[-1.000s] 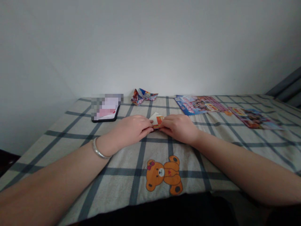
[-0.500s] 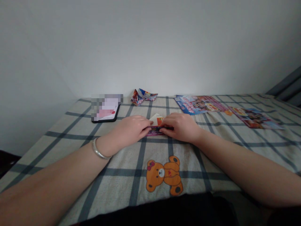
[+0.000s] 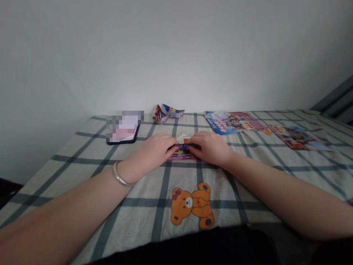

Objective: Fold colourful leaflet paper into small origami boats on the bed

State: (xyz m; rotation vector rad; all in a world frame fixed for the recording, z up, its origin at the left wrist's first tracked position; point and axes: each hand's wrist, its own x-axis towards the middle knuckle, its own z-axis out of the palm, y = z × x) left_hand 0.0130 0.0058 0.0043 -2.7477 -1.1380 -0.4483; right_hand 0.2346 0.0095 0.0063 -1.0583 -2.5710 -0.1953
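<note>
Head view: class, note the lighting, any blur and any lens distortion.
Head view: soft, even light, faint shadows under the left hand and right hand on the folded paper; the phone screen and part of one flyer are pixelated; wide lens stretches the picture's edges.

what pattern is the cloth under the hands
Light grey cloth with dark grey-blue check lines and an orange teddy bear print; head view.

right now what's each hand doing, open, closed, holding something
Left hand: fingers curled, pinching the left end of the folded paper.
Right hand: fingers curled, pinching the right end of the same folded paper.
</note>
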